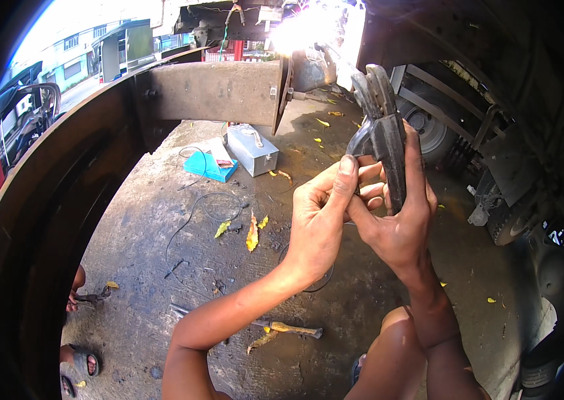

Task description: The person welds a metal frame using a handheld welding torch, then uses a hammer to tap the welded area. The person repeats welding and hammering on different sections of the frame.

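Note:
A black welding electrode holder stands nearly upright right of centre, its jaws pointing up. My right hand is wrapped round its handle from the right. Beside it, my left hand closes on the holder from the left, the thumb up near its lever; some of the fingers are hidden behind. Just above the jaws, a glaring white light burns at the metal parts and washes out the detail there. Whether a rod sits in the jaws cannot be made out.
A thick steel beam crosses the upper left. On the stained concrete lie a grey metal box, a blue box, a thin cable and a wooden-handled tool. Another person's sandalled foot shows at left. A truck wheel stands behind.

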`<state>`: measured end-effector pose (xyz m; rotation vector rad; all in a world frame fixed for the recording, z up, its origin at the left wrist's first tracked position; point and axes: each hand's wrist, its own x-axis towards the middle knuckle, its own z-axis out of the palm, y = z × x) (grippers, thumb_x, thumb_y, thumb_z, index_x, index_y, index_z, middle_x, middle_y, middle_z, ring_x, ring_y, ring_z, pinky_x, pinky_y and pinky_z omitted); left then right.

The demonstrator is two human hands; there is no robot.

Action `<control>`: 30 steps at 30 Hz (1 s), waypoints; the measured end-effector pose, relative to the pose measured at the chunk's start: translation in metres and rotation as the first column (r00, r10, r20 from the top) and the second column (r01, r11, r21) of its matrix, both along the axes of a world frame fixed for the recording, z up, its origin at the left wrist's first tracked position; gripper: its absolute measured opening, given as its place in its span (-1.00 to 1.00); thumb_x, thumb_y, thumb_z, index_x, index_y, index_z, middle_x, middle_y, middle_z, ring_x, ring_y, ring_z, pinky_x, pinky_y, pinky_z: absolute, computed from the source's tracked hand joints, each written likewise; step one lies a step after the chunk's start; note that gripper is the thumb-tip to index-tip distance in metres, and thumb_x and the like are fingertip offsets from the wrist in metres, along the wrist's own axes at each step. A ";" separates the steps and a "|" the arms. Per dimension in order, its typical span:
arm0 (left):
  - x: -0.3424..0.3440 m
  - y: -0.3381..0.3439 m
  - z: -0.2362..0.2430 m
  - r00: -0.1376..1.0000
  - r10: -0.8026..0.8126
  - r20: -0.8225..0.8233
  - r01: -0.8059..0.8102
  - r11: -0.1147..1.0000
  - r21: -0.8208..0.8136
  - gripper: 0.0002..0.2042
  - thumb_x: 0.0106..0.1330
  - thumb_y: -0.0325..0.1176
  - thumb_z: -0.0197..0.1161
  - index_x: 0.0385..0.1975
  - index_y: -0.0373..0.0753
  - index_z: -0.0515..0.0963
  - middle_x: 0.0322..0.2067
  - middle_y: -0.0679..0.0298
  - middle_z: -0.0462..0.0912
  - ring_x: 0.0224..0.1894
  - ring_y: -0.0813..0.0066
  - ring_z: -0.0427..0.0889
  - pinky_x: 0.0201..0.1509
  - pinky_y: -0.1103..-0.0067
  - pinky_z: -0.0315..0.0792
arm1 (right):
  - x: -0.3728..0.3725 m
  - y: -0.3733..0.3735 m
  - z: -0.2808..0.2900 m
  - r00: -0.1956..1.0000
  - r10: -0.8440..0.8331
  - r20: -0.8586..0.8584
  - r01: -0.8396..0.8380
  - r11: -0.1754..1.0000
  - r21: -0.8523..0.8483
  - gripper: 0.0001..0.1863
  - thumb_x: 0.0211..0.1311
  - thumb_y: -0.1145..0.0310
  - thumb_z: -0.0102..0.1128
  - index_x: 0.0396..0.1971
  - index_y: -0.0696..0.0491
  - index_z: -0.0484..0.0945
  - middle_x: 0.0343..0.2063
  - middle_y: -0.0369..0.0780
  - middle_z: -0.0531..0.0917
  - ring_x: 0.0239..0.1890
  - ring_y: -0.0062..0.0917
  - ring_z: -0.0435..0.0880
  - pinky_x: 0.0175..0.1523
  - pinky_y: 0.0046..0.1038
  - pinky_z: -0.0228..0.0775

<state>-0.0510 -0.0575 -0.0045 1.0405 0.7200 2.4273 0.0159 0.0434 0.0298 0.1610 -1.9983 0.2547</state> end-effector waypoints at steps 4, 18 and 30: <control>-0.004 0.000 -0.003 1.000 -0.003 -0.022 0.003 1.000 -0.009 -0.48 0.52 -0.04 -0.03 0.11 -0.47 0.37 0.01 -0.03 0.55 -0.08 0.26 0.66 0.01 0.42 0.58 | -0.006 0.003 -0.003 0.999 0.047 -0.025 -0.046 0.999 0.008 -0.08 -0.07 0.52 0.47 0.33 0.28 0.15 -0.24 -0.10 0.65 -0.30 -0.52 0.64 -0.21 -0.50 0.51; -0.004 0.000 -0.001 1.000 -0.016 -0.003 0.016 1.000 -0.005 -0.49 0.53 -0.04 -0.05 0.10 -0.46 0.42 0.00 0.04 0.58 -0.08 0.34 0.66 0.01 0.46 0.59 | -0.004 -0.001 0.000 0.999 0.037 0.007 -0.037 0.998 -0.041 0.00 -0.08 0.36 0.53 0.35 0.28 0.12 0.01 0.12 0.57 0.01 -0.07 0.66 0.03 -0.25 0.54; 0.000 0.000 0.001 0.999 0.034 -0.021 -0.033 0.999 0.034 -0.54 0.52 -0.09 0.02 -0.02 -0.48 0.55 -0.18 0.17 0.66 -0.17 0.50 0.65 -0.07 0.56 0.57 | -0.004 -0.001 -0.005 0.996 0.064 -0.055 -0.069 0.993 -0.094 -0.05 -0.11 0.39 0.53 0.31 0.26 0.20 -0.09 0.02 0.63 -0.10 -0.21 0.71 -0.05 -0.32 0.56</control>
